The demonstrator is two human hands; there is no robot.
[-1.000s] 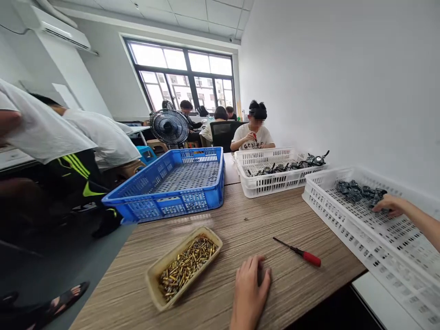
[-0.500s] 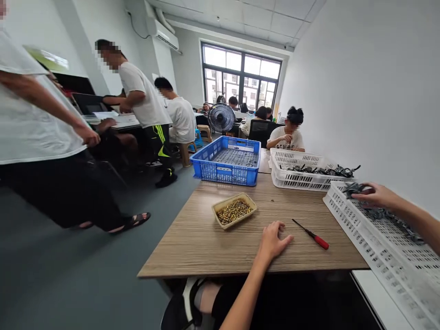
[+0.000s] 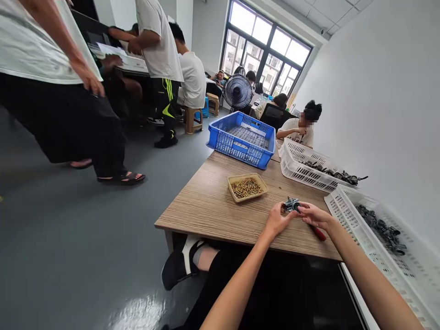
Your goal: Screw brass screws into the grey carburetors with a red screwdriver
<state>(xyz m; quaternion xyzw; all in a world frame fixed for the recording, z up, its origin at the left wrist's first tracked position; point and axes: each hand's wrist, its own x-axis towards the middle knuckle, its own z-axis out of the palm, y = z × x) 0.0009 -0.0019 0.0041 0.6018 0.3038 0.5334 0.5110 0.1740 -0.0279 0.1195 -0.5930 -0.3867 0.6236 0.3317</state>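
Observation:
Both hands meet over the table's right half around a small grey metal carburetor (image 3: 291, 204) with a round opening. My left hand (image 3: 277, 221) is closed round its left and lower side. My right hand (image 3: 315, 215) pinches its right side with thumb and fingers. Under my right hand lies a screwdriver (image 3: 319, 233); only its red handle shows, its shaft hidden. To the left of my hands is a beige tray (image 3: 237, 200) filled with small brass parts (image 3: 246, 188). A white crate (image 3: 357, 234) at the right contains several similar dark grey carburetors (image 3: 381, 229).
A blue crate (image 3: 240, 150) stands at the table's far end, beside a second white crate (image 3: 300, 175) with dark parts. Across the table sits a co-worker (image 3: 297, 128). Other people (image 3: 158, 46) stand and sit at the left. A fan (image 3: 238, 90) is behind the blue crate.
My right hand has come from the white crate to the table with a carburetor. My left hand has risen off the tabletop and closed on it too. The view has tilted and turned.

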